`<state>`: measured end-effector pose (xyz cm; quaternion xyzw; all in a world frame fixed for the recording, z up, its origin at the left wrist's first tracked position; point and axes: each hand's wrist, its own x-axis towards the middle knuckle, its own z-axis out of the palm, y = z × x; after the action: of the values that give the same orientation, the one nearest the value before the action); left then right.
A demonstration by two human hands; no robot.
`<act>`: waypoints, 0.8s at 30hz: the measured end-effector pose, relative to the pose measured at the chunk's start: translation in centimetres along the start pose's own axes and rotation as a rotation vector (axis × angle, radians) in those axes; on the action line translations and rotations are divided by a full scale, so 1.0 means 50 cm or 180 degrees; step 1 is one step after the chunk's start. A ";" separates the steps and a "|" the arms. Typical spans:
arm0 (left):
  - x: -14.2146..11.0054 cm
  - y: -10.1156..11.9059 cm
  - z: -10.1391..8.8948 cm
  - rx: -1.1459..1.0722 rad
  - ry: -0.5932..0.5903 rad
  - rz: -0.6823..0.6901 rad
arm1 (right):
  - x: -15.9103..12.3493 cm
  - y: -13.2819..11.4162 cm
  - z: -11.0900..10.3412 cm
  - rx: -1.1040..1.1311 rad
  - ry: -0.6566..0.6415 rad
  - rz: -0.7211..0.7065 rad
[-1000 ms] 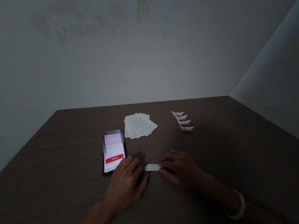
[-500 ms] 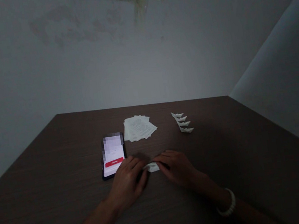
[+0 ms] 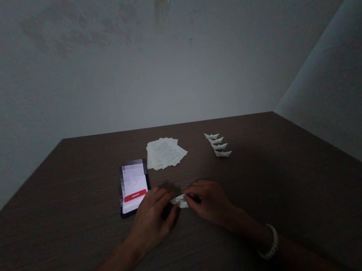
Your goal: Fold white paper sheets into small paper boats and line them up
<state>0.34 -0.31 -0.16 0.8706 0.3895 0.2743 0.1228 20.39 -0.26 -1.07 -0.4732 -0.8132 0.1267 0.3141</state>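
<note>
Between my two hands, low over the table, is a small piece of folded white paper (image 3: 183,203). My left hand (image 3: 156,208) closes on its left end with thumb and fingers. At the right end my right hand (image 3: 208,199) pinches the paper, its fingertips close to those of the left. The fingers cover part of the paper, so its full shape is hidden. Farther back on the right stand several small folded paper boats (image 3: 223,153) in a slanting row.
A phone (image 3: 133,185) with a lit screen and red button lies left of my left hand, very near it. Behind it is a loose pile of printed paper sheets (image 3: 166,153). The dark wooden table (image 3: 73,182) ends at a stained grey wall (image 3: 172,74).
My right thumb and fingers have shifted slightly left over the paper and now pinch nearer its middle. The whole view has moved a little; the other things lie as before.
</note>
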 end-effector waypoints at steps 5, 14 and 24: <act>0.007 -0.001 -0.005 -0.0213 -0.0106 -0.0126 | -0.003 -0.008 0.000 0.0074 0.0164 0.0039; 0.007 -0.001 -0.010 -0.0400 -0.0146 -0.0205 | -0.006 -0.012 -0.001 0.0065 0.0234 0.0094; 0.008 0.002 -0.012 -0.0201 0.0095 -0.0171 | -0.007 -0.016 -0.002 0.0116 0.0004 -0.0064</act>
<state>0.28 -0.08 0.51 0.8514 0.4056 0.2960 0.1517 20.03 -0.99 -0.74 -0.4593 -0.8153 0.1379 0.3244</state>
